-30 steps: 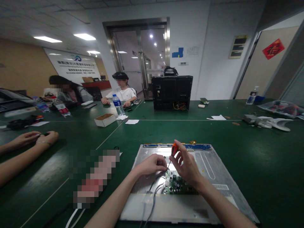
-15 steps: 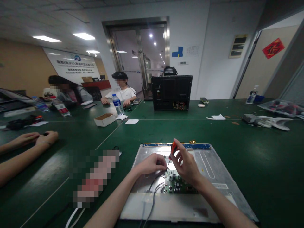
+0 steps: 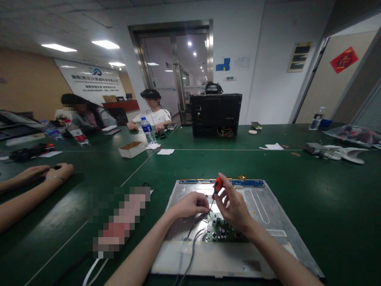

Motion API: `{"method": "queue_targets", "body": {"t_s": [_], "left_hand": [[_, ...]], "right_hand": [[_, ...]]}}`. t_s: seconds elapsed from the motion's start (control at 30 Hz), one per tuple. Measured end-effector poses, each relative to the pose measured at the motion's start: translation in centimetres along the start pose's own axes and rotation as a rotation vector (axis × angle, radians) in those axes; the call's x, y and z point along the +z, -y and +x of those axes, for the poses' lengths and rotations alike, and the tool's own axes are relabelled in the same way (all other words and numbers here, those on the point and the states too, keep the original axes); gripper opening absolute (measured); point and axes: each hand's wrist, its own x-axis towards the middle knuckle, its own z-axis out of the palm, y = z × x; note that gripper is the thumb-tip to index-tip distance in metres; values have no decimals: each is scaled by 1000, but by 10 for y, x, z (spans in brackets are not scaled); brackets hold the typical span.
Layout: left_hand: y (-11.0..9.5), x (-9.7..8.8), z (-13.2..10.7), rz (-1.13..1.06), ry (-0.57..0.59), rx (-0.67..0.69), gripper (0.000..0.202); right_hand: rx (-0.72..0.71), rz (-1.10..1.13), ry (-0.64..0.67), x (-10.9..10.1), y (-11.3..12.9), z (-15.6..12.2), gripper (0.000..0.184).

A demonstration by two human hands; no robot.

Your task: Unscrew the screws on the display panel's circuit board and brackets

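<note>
A silver display panel (image 3: 268,216) lies flat on the green table in front of me, with a small green circuit board (image 3: 222,232) near its middle and a blue strip board (image 3: 247,183) along its far edge. My right hand (image 3: 235,206) is closed round a screwdriver with an orange handle (image 3: 218,185), its tip down at the board's top left corner. My left hand (image 3: 190,205) is pinched shut at that same corner, next to the grey cables (image 3: 190,238); what it holds is hidden.
A black monitor back (image 3: 216,116) stands upright further up the table. A small cardboard box (image 3: 131,149), water bottle (image 3: 148,131) and paper slips lie left of it. Another person's two hands (image 3: 44,172) rest at the left; two people sit at the far left.
My hands and the screwdriver stay at the board's corner, with only a slight shift of the fingers. The view has moved a little.
</note>
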Motion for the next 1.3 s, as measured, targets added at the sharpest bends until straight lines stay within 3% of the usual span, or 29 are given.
{"method": "queue_targets", "body": {"t_s": [0.4,0.67,1.03,1.3], "left_hand": [[4,0,2,22,4,14,6],[3,0,0,10,-2,5,8],[2,2,-2,13,-12,0,6],[2,4,0,-36,-27,15,6]], "right_hand": [[-42,-68,-59,3,-3,0,63],[9,-20,8,1,-4,-2,69],[-53,-68,-48,3,-5,-1,61],[-24,-38,-5,1,-3,-2,67]]}}
